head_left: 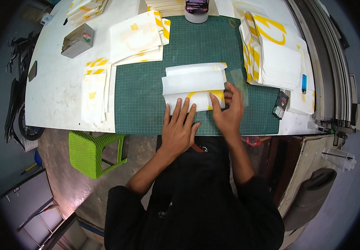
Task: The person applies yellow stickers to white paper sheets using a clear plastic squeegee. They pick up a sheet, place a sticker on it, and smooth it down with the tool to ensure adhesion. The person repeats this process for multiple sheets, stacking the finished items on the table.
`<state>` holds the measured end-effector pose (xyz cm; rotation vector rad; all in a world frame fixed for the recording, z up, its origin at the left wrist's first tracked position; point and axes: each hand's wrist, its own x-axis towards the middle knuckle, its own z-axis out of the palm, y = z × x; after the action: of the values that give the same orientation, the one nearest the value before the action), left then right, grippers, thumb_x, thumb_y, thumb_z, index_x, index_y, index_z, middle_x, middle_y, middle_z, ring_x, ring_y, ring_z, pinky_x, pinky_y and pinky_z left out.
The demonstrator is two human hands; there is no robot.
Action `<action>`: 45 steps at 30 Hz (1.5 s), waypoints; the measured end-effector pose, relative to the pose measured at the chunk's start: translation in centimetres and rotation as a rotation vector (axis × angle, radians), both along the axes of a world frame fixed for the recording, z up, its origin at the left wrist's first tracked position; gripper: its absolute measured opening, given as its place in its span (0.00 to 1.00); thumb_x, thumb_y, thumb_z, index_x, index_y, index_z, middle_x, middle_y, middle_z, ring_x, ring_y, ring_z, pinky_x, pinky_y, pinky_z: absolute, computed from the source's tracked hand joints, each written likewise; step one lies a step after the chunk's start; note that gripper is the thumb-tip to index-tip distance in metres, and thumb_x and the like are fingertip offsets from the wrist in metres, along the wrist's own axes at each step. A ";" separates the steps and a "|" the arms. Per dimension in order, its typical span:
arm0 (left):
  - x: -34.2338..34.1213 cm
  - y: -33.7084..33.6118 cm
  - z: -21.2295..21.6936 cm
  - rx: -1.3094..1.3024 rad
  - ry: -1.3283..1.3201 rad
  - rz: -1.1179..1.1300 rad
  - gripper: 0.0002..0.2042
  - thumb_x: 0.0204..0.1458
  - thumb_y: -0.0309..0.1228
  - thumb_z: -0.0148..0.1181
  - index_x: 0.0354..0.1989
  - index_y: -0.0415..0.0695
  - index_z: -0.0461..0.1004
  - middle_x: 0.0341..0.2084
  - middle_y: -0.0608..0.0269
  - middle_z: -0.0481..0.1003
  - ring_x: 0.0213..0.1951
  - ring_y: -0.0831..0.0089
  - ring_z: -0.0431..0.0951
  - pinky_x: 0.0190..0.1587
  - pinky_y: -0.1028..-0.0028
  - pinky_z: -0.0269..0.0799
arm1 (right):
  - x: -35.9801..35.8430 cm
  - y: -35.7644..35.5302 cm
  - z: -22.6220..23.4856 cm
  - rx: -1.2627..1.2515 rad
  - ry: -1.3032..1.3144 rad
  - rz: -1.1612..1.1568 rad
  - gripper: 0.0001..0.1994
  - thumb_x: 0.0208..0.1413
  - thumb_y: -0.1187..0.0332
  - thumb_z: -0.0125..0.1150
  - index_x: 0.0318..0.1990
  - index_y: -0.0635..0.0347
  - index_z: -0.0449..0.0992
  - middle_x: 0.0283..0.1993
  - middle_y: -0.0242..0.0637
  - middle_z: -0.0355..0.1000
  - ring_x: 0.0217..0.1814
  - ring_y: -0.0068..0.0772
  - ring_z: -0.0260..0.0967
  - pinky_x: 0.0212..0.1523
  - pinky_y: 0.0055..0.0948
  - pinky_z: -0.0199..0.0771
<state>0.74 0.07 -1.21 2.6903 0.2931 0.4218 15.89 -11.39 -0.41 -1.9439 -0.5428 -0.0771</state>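
A white paper bag with a yellow print [193,85] lies partly folded on the green cutting mat [146,104]. My left hand [179,129] rests flat on the bag's near edge, fingers spread. My right hand [228,110] presses on the bag's right end with thumb and fingers, and a clear strip of tape [240,83] sticks up from its fingertips.
Stacks of white and yellow bags lie at the right [271,54], behind the mat [140,37] and at the left [94,89]. A tape roll [196,14], a grey box [76,40] and a small dark pack [280,105] sit on the white table. A green stool [92,152] stands below.
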 end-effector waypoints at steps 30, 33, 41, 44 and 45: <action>2.3 3.5 -0.3 0.059 -0.092 0.098 0.26 0.63 0.35 0.61 0.68 0.39 0.70 0.72 0.44 0.63 0.75 0.45 0.58 0.74 0.40 0.51 | -1.1 -1.4 -0.6 -0.574 -0.363 0.348 0.24 0.64 0.65 0.58 0.66 0.61 0.73 0.76 0.42 0.63 0.82 0.48 0.51 0.76 0.77 0.32; 2.6 3.1 0.1 0.086 -0.025 0.045 0.26 0.65 0.35 0.59 0.69 0.37 0.68 0.73 0.43 0.62 0.76 0.44 0.57 0.74 0.39 0.49 | -1.1 -1.5 -0.7 -0.585 -0.366 0.356 0.24 0.65 0.64 0.58 0.67 0.61 0.73 0.76 0.42 0.62 0.83 0.48 0.50 0.76 0.78 0.31; 2.7 2.6 -0.4 0.054 0.058 0.012 0.29 0.68 0.39 0.54 0.72 0.34 0.63 0.75 0.37 0.56 0.77 0.40 0.53 0.75 0.39 0.46 | -1.8 -2.0 -0.6 -0.643 -0.384 0.364 0.24 0.68 0.62 0.55 0.68 0.60 0.72 0.77 0.42 0.61 0.84 0.48 0.48 0.75 0.81 0.28; 2.6 2.6 -0.4 0.051 0.073 0.005 0.29 0.68 0.40 0.54 0.72 0.34 0.62 0.74 0.36 0.57 0.77 0.40 0.53 0.75 0.39 0.46 | -1.9 -2.1 -0.6 -0.654 -0.386 0.369 0.24 0.69 0.61 0.53 0.69 0.60 0.71 0.78 0.42 0.61 0.84 0.48 0.47 0.74 0.82 0.27; 2.5 2.6 -0.4 0.050 0.077 0.003 0.29 0.68 0.40 0.54 0.72 0.34 0.62 0.74 0.36 0.57 0.77 0.40 0.53 0.75 0.39 0.46 | -1.9 -2.1 -0.7 -0.658 -0.386 0.370 0.24 0.69 0.61 0.53 0.69 0.60 0.71 0.78 0.42 0.60 0.84 0.48 0.47 0.74 0.82 0.27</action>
<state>3.27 2.72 -1.56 2.7594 0.3124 0.3312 13.98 -13.48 -1.09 -2.4357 -1.3045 -0.0395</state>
